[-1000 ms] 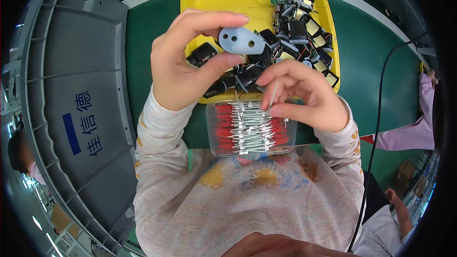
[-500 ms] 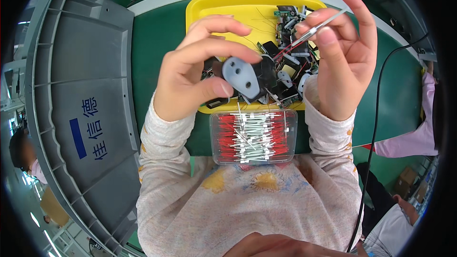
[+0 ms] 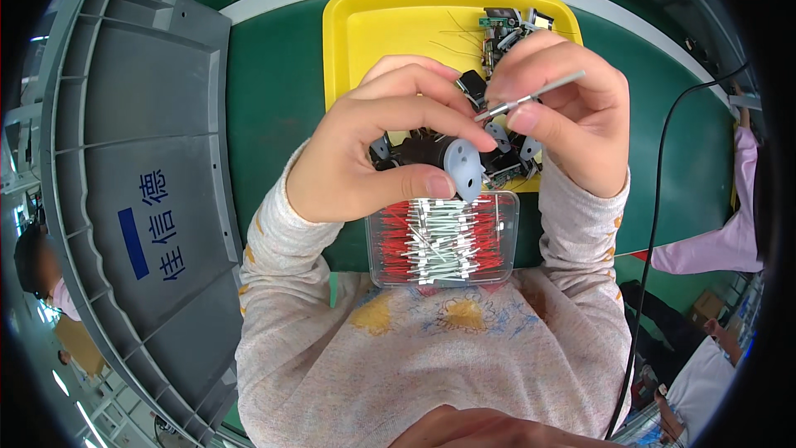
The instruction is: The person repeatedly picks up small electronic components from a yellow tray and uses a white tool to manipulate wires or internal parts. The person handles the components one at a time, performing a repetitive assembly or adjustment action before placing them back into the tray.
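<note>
My left hand [image 3: 352,145] is closed around a small black housing [image 3: 419,150] with a pale grey, holed rubber-like end piece [image 3: 466,168]. That end piece turns toward the lower right. My right hand [image 3: 584,108] pinches a thin pale rod with a metallic section [image 3: 543,93] between thumb and fingers; it slants up to the right. Its lower end comes close to my left fingertips, but I cannot tell if it touches the housing. Below both hands stands a clear plastic box [image 3: 375,274] full of red and white thin leads [image 3: 448,236].
Behind my hands, a yellow tray [image 3: 333,41] holds several black parts with circuit boards and wires [image 3: 502,37]. A large grey crate [image 3: 157,149] stands on its side at the left. A black cable [image 3: 661,166] runs down the right side. Other people are at both edges.
My left hand has moved right and turned the housing, so the pale end piece faces more sideways. My right hand has come down and left, its raised fingers now curled in. The hands are closer together.
</note>
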Demonstrator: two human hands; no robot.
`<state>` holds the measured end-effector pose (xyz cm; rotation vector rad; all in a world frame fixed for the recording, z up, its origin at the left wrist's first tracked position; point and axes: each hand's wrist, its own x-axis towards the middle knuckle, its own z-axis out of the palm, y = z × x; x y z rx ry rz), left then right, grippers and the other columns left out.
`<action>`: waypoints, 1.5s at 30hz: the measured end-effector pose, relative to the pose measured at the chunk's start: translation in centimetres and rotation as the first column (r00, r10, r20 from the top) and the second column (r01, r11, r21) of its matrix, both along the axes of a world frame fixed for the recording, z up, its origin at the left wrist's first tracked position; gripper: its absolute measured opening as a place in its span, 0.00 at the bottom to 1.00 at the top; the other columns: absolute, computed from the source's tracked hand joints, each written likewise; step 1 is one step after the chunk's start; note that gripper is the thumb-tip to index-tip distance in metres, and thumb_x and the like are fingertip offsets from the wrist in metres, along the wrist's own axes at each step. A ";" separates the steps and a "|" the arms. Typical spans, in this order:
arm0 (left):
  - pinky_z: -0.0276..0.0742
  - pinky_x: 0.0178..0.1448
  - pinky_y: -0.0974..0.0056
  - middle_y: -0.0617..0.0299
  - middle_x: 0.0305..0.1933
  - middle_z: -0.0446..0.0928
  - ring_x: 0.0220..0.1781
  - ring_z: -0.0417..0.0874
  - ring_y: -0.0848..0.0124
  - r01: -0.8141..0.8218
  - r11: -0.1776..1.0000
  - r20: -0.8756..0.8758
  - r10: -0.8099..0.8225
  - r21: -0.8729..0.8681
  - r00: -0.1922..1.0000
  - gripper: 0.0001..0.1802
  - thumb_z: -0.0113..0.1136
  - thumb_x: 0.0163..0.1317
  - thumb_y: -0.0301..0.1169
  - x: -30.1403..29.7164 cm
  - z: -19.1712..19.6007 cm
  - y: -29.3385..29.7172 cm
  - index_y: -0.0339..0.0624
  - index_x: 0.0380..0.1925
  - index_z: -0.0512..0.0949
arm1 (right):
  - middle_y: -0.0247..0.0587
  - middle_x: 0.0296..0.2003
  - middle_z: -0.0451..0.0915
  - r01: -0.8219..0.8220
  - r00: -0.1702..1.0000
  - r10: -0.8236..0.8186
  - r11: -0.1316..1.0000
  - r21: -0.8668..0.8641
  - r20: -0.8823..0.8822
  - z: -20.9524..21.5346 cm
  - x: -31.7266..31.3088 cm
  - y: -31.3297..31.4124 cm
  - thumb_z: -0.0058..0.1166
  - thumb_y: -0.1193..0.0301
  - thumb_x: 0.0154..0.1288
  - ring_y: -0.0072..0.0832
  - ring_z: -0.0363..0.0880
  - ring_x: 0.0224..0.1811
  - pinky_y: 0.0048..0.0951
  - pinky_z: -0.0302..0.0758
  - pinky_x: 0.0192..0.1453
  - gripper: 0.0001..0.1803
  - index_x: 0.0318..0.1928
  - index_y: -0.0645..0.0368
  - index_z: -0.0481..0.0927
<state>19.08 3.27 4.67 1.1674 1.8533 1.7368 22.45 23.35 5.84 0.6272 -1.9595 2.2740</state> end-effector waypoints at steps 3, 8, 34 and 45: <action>0.57 0.58 0.55 0.58 0.39 0.72 0.54 0.65 0.58 0.049 0.998 0.038 -0.050 0.036 0.998 0.25 0.67 0.39 0.45 -0.2 -0.4 0.0 0.34 0.32 0.80 | 0.46 0.31 0.73 -0.011 0.999 0.012 0.999 -0.044 0.040 0.0 0.1 -0.4 0.56 0.79 0.47 0.28 0.74 0.33 0.26 0.72 0.39 0.08 0.32 0.66 0.74; 0.58 0.58 0.55 0.56 0.43 0.71 0.54 0.66 0.58 0.068 0.994 0.107 -0.078 0.090 0.991 0.25 0.66 0.42 0.46 0.0 -0.8 -0.1 0.34 0.32 0.80 | 0.43 0.31 0.75 -0.101 0.993 0.103 0.994 -0.050 0.049 -0.1 -0.1 -0.4 0.56 0.81 0.48 0.27 0.75 0.33 0.23 0.73 0.38 0.07 0.31 0.66 0.76; 0.66 0.57 0.61 0.49 0.39 0.78 0.46 0.79 0.64 -0.298 0.846 0.101 0.283 0.443 0.954 0.26 0.70 0.35 0.19 1.6 -1.9 0.9 0.34 0.38 0.69 | 0.49 0.25 0.76 0.426 0.716 -0.241 0.894 0.137 -0.655 1.0 2.4 -0.7 0.61 0.75 0.50 0.37 0.76 0.26 0.29 0.76 0.29 0.14 0.35 0.65 0.70; 0.57 0.61 0.56 0.52 0.37 0.79 0.44 0.80 0.64 -0.351 0.831 -0.083 0.424 0.430 0.902 0.27 0.73 0.34 0.22 1.8 -1.9 0.9 0.40 0.36 0.69 | 0.47 0.26 0.77 0.477 0.748 -0.252 0.848 0.233 -0.614 1.8 3.4 -1.5 0.64 0.75 0.47 0.36 0.77 0.26 0.29 0.75 0.28 0.16 0.33 0.62 0.69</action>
